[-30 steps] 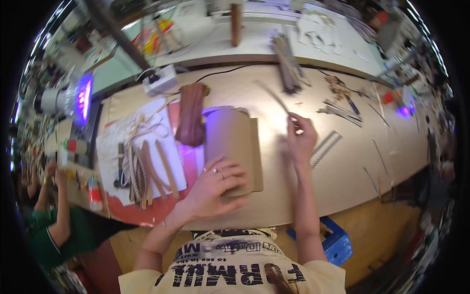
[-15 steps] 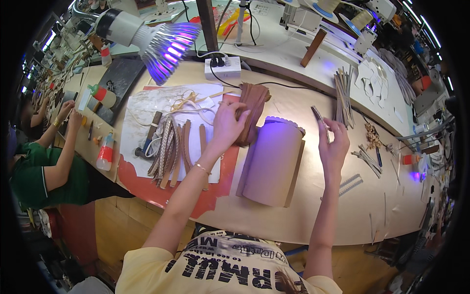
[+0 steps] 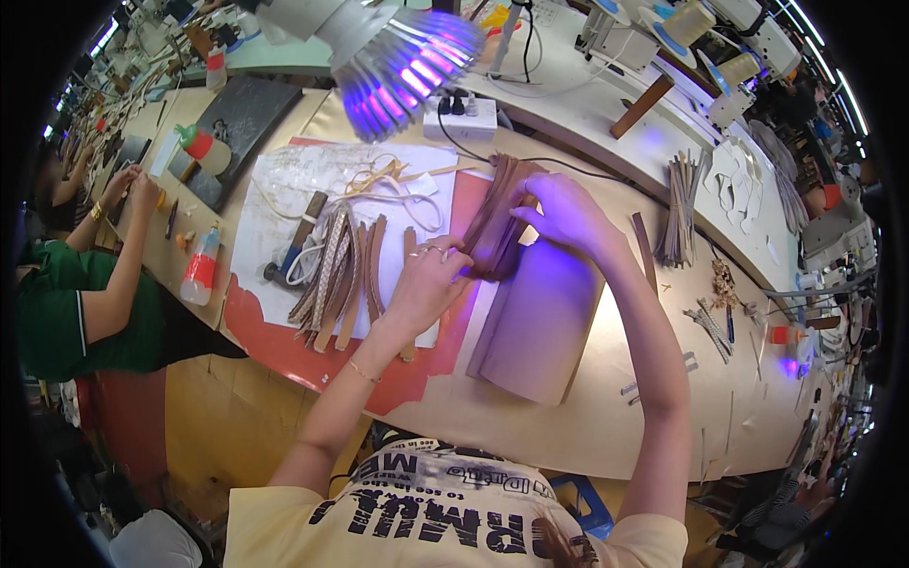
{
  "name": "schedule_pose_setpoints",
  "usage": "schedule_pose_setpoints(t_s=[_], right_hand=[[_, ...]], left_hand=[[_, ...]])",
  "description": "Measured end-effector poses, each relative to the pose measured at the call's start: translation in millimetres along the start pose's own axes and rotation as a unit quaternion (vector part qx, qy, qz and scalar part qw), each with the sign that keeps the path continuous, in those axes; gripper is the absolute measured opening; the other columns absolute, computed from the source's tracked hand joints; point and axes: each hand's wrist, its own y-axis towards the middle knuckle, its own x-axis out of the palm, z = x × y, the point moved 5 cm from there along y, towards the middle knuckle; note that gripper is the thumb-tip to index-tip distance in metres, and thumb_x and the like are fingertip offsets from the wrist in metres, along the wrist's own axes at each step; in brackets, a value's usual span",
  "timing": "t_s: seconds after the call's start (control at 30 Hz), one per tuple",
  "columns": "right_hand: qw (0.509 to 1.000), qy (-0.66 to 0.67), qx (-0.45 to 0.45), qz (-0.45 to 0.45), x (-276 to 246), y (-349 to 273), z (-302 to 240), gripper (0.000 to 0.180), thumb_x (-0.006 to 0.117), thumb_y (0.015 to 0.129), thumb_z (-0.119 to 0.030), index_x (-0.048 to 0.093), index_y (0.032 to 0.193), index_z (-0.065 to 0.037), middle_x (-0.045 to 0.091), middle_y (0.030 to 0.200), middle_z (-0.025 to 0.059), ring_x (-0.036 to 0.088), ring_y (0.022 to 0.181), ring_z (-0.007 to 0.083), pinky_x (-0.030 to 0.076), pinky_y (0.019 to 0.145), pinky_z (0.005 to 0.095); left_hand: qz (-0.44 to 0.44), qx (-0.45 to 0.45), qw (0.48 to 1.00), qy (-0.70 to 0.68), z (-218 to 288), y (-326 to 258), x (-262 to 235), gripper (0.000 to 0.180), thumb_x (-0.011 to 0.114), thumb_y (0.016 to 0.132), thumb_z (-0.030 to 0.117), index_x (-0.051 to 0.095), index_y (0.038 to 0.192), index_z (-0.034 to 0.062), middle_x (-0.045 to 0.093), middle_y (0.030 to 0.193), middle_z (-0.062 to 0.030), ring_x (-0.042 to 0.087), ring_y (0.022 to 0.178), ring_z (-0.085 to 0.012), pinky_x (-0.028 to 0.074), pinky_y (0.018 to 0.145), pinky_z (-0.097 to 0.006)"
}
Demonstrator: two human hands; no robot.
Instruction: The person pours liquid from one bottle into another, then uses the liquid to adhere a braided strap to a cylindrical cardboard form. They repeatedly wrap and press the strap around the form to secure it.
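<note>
A bundle of brown leather strips [image 3: 496, 213] lies at the middle of the bench, left of and partly over the far end of a curved stack of tan sheets [image 3: 540, 331]. My left hand [image 3: 432, 284] is closed at the bundle's lower left edge, thumb and fingertips pinched on the leather. Reaching across from the right, my right hand [image 3: 565, 210] has its bent fingers on the bundle's upper right side. Part of the grip is hidden behind its fingers. Purple light falls on this hand and on the sheets.
A lamp [image 3: 402, 71] hangs low above the work. Left lie a hammer [image 3: 298, 241], several braided strips [image 3: 331, 275] and a glue bottle [image 3: 201, 270]. A dark strip [image 3: 645, 248] and a bunch of thin strips [image 3: 680, 208] are right. A co-worker [image 3: 90, 303] works at far left.
My right hand has put down the dark strip, which now lies on the bench, and moved left to the leather bundle. My left hand has shifted lower along the bundle. The view has shifted.
</note>
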Motion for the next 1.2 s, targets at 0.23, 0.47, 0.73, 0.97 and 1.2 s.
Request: schedule_pose_setpoints(t_s=[0.23,0.47,0.73,0.97,1.2], right_hand=[[0.999,0.005,0.029,-0.036,15,-6,-2,0.020,0.071,0.084,-0.020,0.070,0.098,-0.005,0.071,0.095,0.0140,0.067,0.093,0.0336,0.052,0.084,0.0424],[0.999,-0.042,0.023,-0.023,19,-10,-3,0.021,0.067,0.087,-0.025,0.069,0.099,-0.008,0.071,0.095,0.0127,0.066,0.096,0.0313,0.052,0.085,0.0427],[0.997,0.000,0.052,-0.053,18,-17,-6,0.022,0.066,0.087,-0.026,0.068,0.100,-0.007,0.069,0.099,0.0150,0.066,0.097,0.0341,0.053,0.083,0.0444],[0.997,-0.045,0.018,-0.063,14,-43,-41,0.027,0.069,0.086,-0.029,0.069,0.098,-0.005,0.066,0.097,0.0151,0.063,0.099,0.0341,0.050,0.091,0.0425],[0.964,-0.262,-0.014,-0.047,39,-67,-76,0.041,0.065,0.089,-0.039,0.068,0.124,-0.019,0.060,0.111,0.0128,0.050,0.120,0.0315,0.032,0.111,0.0503]], left_hand=[[0.033,0.141,0.988,0.058,-1,3,7,0.018,0.072,0.083,0.017,0.065,0.097,0.0080,0.061,0.107,-0.0070,0.062,0.100,-0.0257,0.046,0.091,-0.040],[-0.003,0.177,0.982,0.066,-1,14,1,0.017,0.072,0.084,0.020,0.068,0.097,0.0098,0.065,0.101,-0.0034,0.064,0.090,-0.0228,0.047,0.088,-0.040],[-0.010,0.283,0.946,0.158,3,16,6,0.021,0.072,0.083,0.020,0.069,0.101,0.0120,0.066,0.099,-0.0018,0.065,0.090,-0.0177,0.048,0.087,-0.039],[-0.059,0.232,0.969,0.064,-11,24,-1,0.018,0.069,0.086,0.013,0.069,0.104,0.0106,0.066,0.099,-0.0028,0.066,0.087,-0.0205,0.048,0.083,-0.037],[-0.087,0.053,0.986,-0.132,-28,40,3,0.011,0.060,0.093,0.010,0.066,0.096,0.0007,0.066,0.084,-0.0121,0.063,0.077,-0.0295,0.049,0.071,-0.038]])
